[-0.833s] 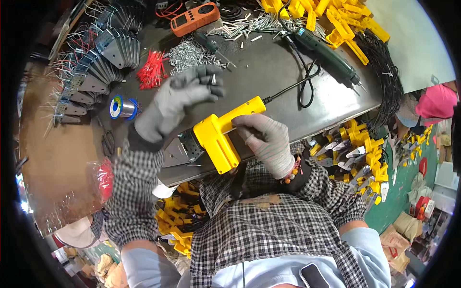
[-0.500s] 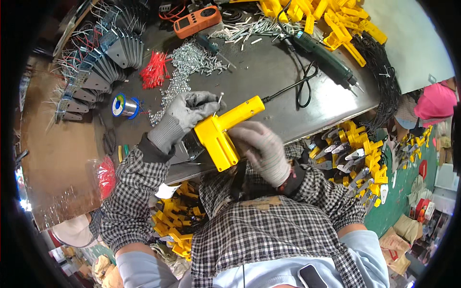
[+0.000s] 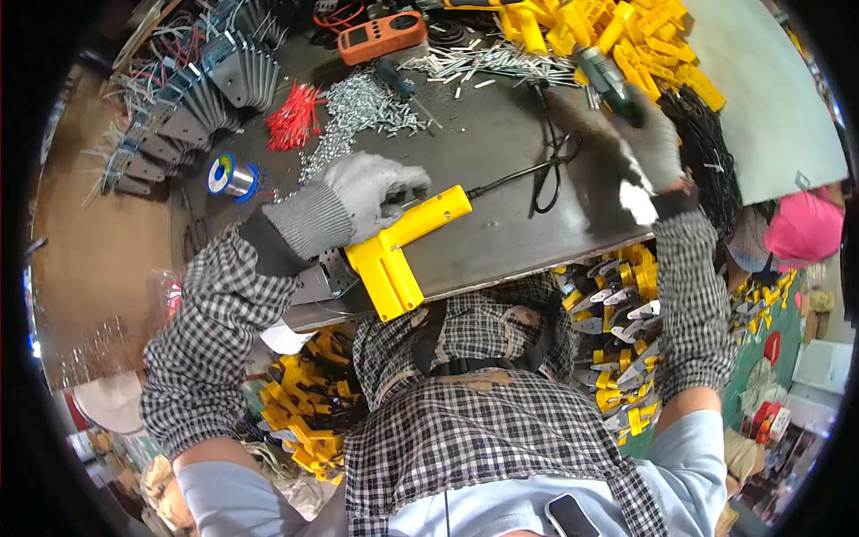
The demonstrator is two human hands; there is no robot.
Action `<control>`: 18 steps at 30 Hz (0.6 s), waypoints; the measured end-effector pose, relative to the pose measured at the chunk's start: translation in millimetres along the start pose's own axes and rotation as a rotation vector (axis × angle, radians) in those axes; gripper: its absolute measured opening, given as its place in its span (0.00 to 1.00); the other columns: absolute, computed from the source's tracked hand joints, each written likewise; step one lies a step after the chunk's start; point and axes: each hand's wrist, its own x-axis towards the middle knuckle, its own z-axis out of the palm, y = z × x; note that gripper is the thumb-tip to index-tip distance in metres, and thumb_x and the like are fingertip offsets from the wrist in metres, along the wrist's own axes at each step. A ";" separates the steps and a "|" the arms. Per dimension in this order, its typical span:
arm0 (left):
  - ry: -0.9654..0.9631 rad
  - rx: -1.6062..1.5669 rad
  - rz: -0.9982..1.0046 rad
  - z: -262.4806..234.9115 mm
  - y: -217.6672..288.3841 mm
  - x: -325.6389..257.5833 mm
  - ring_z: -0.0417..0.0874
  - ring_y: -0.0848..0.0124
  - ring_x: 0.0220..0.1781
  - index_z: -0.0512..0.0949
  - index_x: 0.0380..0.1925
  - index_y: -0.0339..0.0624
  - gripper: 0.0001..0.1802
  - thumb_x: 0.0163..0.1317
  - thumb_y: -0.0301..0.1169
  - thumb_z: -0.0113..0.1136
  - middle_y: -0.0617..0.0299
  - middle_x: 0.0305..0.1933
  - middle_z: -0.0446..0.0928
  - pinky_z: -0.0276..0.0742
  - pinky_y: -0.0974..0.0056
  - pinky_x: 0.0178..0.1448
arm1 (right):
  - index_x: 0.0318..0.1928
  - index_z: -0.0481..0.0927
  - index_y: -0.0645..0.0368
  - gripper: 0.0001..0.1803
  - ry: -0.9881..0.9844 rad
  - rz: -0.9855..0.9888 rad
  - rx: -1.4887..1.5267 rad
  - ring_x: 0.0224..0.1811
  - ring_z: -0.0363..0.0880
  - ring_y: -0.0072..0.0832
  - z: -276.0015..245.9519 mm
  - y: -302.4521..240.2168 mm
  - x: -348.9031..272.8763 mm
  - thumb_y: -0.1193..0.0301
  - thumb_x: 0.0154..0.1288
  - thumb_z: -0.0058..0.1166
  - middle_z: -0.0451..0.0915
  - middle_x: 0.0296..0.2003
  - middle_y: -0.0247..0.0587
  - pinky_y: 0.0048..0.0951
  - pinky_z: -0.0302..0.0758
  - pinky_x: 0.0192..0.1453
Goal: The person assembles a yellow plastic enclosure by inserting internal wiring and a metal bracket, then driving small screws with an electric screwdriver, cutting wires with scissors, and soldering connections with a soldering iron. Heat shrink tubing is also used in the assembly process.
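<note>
A yellow plastic tool housing (image 3: 391, 268) with a handle and a black cord (image 3: 501, 182) lies at the near edge of the bench, a grey metal plate (image 3: 315, 283) at its left end. My left hand (image 3: 365, 192), in a grey glove, is on top of the housing, fingers curled at the handle's base. Whether a screw is between the fingertips is hidden. Farther right, my gloved right hand (image 3: 655, 143), smeared by motion, is closed around a dark green electric screwdriver (image 3: 601, 76). Its front end is hidden by the hand.
Yellow housing parts (image 3: 644, 49) are heaped at the far right beside black cords (image 3: 707, 134). Loose screws (image 3: 371, 107), red sleeves (image 3: 293, 116), a solder spool (image 3: 233, 177) and an orange meter (image 3: 382, 38) lie at the back left. Finished-looking yellow tools (image 3: 617, 304) hang below the bench edge.
My right hand has gone from beside the housing to the far right and taken hold of the electric screwdriver, which has shifted and turned. The screw seen upright at my left fingertips no longer shows.
</note>
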 end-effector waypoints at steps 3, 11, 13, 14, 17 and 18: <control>-0.010 -0.128 0.028 -7.9 -4.0 0.7 0.82 0.55 0.36 0.75 0.38 0.40 0.13 0.50 0.24 0.63 0.54 0.35 0.81 0.77 0.57 0.41 | 0.57 0.74 0.60 0.25 0.085 0.342 0.698 0.36 0.78 0.26 -43.8 -68.4 1.2 0.70 0.58 0.63 0.80 0.35 0.38 0.30 0.76 0.46; -0.410 0.424 -0.105 -12.6 12.0 18.0 0.82 0.59 0.37 0.78 0.23 0.43 0.12 0.55 0.39 0.64 0.57 0.35 0.79 0.78 0.55 0.40 | 0.60 0.63 0.71 0.26 0.229 -0.063 0.866 0.33 0.71 0.27 -57.7 -200.8 -19.2 0.66 0.70 0.49 0.69 0.27 0.34 0.35 0.74 0.45; -0.196 0.407 -0.011 -0.1 5.3 7.2 0.81 0.59 0.43 0.80 0.26 0.43 0.15 0.56 0.43 0.64 0.58 0.42 0.78 0.78 0.56 0.44 | 0.56 0.65 0.71 0.24 0.282 -0.204 0.727 0.28 0.72 0.25 -33.8 -218.2 -20.9 0.64 0.70 0.49 0.71 0.23 0.34 0.31 0.73 0.37; -0.115 0.354 -0.054 1.2 19.8 4.7 0.80 0.59 0.49 0.81 0.34 0.43 0.18 0.55 0.47 0.66 0.58 0.46 0.77 0.77 0.57 0.47 | 0.55 0.66 0.71 0.23 0.410 -0.024 1.173 0.25 0.72 0.26 -8.4 -207.3 -23.7 0.64 0.70 0.50 0.72 0.21 0.35 0.31 0.74 0.35; 0.274 0.006 -0.316 62.7 22.1 -6.2 0.81 0.58 0.48 0.80 0.40 0.43 0.23 0.53 0.48 0.68 0.56 0.44 0.77 0.77 0.56 0.49 | 0.50 0.70 0.69 0.19 0.299 0.189 1.844 0.20 0.73 0.27 33.4 -237.4 -19.2 0.65 0.69 0.53 0.73 0.17 0.36 0.30 0.74 0.29; 0.283 0.001 -0.329 69.7 20.9 -7.6 0.81 0.58 0.48 0.80 0.40 0.43 0.23 0.53 0.48 0.68 0.56 0.44 0.77 0.77 0.56 0.49 | 0.50 0.70 0.68 0.18 0.296 -0.099 0.905 0.21 0.75 0.27 32.2 -248.2 -20.0 0.67 0.68 0.56 0.75 0.19 0.37 0.29 0.74 0.29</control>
